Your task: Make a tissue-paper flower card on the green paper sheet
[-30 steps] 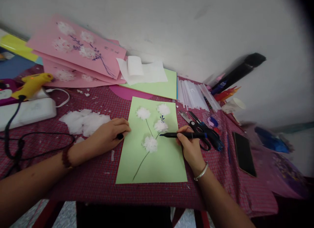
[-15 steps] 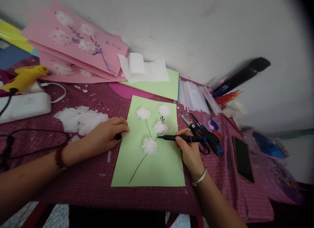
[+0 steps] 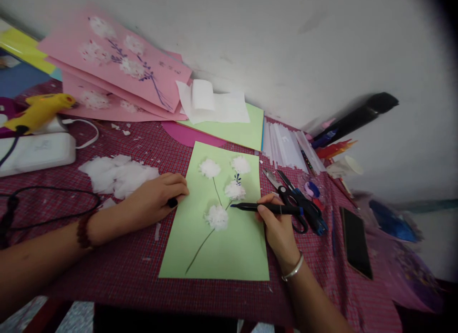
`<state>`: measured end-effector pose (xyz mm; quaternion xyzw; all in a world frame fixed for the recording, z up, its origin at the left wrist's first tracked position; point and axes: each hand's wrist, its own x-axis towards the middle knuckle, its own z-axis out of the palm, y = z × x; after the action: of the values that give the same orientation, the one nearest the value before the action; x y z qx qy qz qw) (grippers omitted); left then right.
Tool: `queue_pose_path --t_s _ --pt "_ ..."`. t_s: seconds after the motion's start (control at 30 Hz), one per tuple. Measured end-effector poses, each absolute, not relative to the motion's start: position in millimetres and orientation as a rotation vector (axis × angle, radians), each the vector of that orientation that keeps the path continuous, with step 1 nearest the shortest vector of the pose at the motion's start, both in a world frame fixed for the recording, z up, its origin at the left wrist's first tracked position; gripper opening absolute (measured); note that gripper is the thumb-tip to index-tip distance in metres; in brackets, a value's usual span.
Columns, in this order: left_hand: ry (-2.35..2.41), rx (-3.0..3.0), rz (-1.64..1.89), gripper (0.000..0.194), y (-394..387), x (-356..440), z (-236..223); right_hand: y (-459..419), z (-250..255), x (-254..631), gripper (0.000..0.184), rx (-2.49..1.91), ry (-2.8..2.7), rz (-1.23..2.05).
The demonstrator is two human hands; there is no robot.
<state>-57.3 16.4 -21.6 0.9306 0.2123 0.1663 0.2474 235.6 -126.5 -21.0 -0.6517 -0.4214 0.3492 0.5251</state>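
Note:
A light green sheet of paper [image 3: 236, 252] lies before me, bearing several white ruffled paper flowers [image 3: 216, 217], thin dark drawn stems and a few small blue leaf marks. My right hand [image 3: 277, 223] is closed around a black marker pen [image 3: 272, 208]. The pen's blue tip points left, beside the stem between the middle and lower flowers; whether it touches the paper I cannot tell. Against the sheet's left edge rests my left hand [image 3: 161, 197], its fingers curled. A small black piece shows at its thumb, too little visible to name.
White tissue pieces [image 3: 119, 175] lie left of the sheet. Scissors [image 3: 293, 199] and a phone [image 3: 356, 242] are on the right. Behind are pink flower cards [image 3: 164, 80], a tissue roll [image 3: 202, 95] and clear glue sticks [image 3: 282, 144]. A yellow glue gun [image 3: 43, 111] rests by a white power strip [image 3: 39, 151].
The view has shifted slightly. Relative to the paper, the pen tip sits a touch lower beside the stem. My left hand stays at the paper's edge.

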Motion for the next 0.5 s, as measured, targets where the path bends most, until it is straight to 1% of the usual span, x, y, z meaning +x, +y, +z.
queue_pose_path --t_s 0.2,0.5 --pt "0.587 2.552 0.419 0.022 16.6 -56.6 -21.6 -126.7 -20.2 236.1 0.007 -1.532 -0.953 0.871" --pt "0.591 2.563 0.393 0.02 15.4 -57.1 -20.7 -125.8 -23.6 236.9 0.008 -1.577 -0.987 0.786"
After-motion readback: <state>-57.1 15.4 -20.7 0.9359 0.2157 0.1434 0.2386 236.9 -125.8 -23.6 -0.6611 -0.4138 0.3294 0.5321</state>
